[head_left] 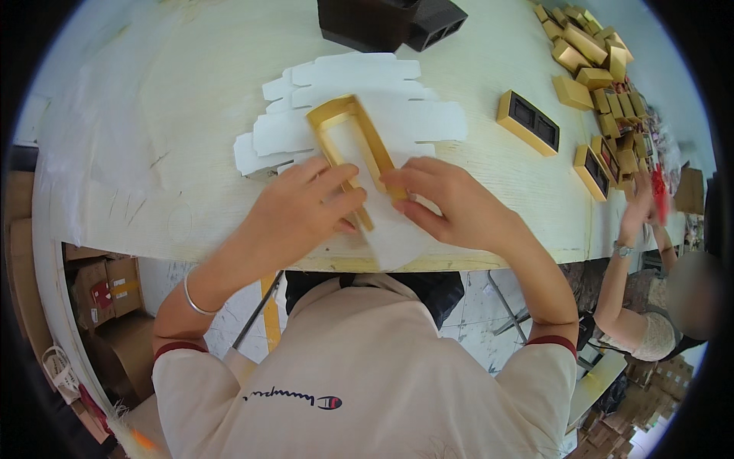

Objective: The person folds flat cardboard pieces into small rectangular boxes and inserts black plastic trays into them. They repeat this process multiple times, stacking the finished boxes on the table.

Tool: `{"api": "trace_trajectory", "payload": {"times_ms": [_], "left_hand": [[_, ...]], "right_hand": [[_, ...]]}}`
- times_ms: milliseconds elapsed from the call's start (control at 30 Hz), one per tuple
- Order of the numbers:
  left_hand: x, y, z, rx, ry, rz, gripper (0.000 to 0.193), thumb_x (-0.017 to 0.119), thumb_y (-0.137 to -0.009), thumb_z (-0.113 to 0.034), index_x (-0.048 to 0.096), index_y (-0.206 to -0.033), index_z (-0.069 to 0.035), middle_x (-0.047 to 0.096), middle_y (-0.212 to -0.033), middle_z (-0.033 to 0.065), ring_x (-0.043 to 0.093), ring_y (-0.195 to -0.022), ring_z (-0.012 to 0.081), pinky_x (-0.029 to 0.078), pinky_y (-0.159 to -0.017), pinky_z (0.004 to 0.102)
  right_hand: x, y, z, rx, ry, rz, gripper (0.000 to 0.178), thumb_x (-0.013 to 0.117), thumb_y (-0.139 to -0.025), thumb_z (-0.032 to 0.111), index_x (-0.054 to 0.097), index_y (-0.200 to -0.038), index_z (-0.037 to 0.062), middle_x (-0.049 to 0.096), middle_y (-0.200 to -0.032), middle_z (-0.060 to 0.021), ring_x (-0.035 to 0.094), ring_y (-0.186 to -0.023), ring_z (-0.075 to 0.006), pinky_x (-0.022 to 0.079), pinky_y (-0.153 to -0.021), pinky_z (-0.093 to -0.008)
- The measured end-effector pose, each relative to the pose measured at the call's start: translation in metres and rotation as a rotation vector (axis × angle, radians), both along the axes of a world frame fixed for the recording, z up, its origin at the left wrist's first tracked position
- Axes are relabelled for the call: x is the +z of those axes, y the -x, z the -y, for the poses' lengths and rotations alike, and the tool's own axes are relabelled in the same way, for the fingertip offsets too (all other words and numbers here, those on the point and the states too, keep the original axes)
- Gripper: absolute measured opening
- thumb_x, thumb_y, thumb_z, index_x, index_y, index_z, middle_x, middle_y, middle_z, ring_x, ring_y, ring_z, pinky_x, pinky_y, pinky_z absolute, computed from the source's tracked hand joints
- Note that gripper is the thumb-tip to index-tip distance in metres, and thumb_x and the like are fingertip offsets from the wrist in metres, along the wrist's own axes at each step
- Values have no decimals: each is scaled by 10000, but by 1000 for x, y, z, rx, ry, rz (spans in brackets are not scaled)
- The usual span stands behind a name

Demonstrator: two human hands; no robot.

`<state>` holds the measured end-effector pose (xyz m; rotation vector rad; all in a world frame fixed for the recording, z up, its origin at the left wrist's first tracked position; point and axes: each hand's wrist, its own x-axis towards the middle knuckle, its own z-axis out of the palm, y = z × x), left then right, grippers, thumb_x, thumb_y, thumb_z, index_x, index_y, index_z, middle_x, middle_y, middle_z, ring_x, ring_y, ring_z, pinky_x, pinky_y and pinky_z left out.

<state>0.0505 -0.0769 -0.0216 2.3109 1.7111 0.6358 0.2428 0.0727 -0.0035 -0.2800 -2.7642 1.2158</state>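
Observation:
A part-folded gold cardboard box [372,143] is between my hands near the table's front edge, its walls standing up around a white inside. At the near end a white flap [397,243] hangs over the edge, slightly blurred. My left hand [302,200] has its fingers closed on the left wall. My right hand [455,200] pinches the near end of the right wall between thumb and fingers. Beneath and beyond the box lies a stack of flat white cardboard blanks [355,73] with tabbed ends.
Black plastic trays [367,23] stand at the far edge. Rightward is a gold box with a black two-hole insert [527,122], and two more sit near it. Many gold boxes [585,46] are heaped far right. A co-worker's hand [636,206] is beside something red [659,195].

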Motion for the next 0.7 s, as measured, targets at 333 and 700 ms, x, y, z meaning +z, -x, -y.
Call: {"api": "trace_trajectory", "payload": {"times_ms": [333, 700], "left_hand": [[-9, 5, -9, 51, -33, 214, 231, 776, -673, -130, 609, -822, -72, 596, -992, 42, 550, -895, 237, 465, -710, 333], [-14, -18, -10, 235, 65, 393, 86, 695, -759, -99, 629, -793, -56, 572, -792, 53, 592, -663, 250, 455, -560, 354]], "right_hand": [[-27, 10, 7, 67, -242, -231, 127, 680, -780, 42, 559, -822, 45, 555, -803, -84, 538, -750, -266, 435, -687, -383], [-8, 6, 22, -128, 212, -51, 365, 643, -782, -5, 498, -1113, 50, 569, -908, -130, 565, -828, -304, 451, -755, -388]]}}
